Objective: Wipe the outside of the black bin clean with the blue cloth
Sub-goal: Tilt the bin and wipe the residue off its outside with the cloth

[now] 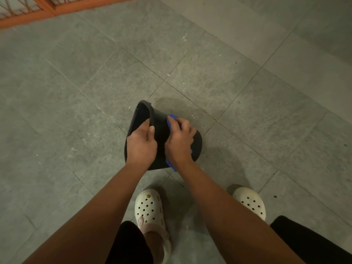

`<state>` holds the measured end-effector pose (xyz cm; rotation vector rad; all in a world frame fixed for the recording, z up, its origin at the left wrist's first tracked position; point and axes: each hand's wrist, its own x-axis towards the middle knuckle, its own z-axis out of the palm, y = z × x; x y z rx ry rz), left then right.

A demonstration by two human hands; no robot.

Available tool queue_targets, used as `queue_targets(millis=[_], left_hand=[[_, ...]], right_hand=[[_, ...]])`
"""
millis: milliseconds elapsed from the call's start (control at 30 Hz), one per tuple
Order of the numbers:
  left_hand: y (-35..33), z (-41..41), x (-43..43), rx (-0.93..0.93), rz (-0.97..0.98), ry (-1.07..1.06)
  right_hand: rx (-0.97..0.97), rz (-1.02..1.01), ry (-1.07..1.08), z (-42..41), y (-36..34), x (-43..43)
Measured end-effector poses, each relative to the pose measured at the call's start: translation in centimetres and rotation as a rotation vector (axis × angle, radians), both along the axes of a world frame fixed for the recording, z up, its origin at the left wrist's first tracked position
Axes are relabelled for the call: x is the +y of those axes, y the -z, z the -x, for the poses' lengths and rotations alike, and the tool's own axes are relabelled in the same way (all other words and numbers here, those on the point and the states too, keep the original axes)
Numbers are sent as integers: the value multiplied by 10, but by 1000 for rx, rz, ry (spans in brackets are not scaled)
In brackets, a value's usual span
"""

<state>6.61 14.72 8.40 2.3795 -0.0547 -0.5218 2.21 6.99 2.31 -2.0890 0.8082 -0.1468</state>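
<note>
The black bin (161, 130) is held tipped on its side above the grey floor, its open mouth turned to the left and its base to the right. My left hand (142, 143) grips the bin's rim, fingers inside the mouth and thumb on the outer wall. My right hand (180, 141) holds the blue cloth (171, 119) pressed flat against the bin's outer wall. Most of the cloth is hidden under that hand; blue edges show above the fingers and below the wrist.
Grey stone floor tiles (95, 82) spread all around. My two feet in white perforated clogs (150, 210) stand just below the bin. An orange-framed railing (28, 10) runs along the top left corner.
</note>
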Motion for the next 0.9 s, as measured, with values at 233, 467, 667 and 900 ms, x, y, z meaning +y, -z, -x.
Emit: queue_targets(millis=[233,467,667,900], left_hand=[[-2,0,6,28,29,-83],[-2,-1,0,52,40,-37],[-6,-2,-3,104,114,-74],[-7,3,-7,110,188,20]], right_hand=[[216,-50,7,11,32,-27],[309,-165,255,20,29,-24],[-95,-59,138,18,0,10],[-209,135,58,15,-2,15]])
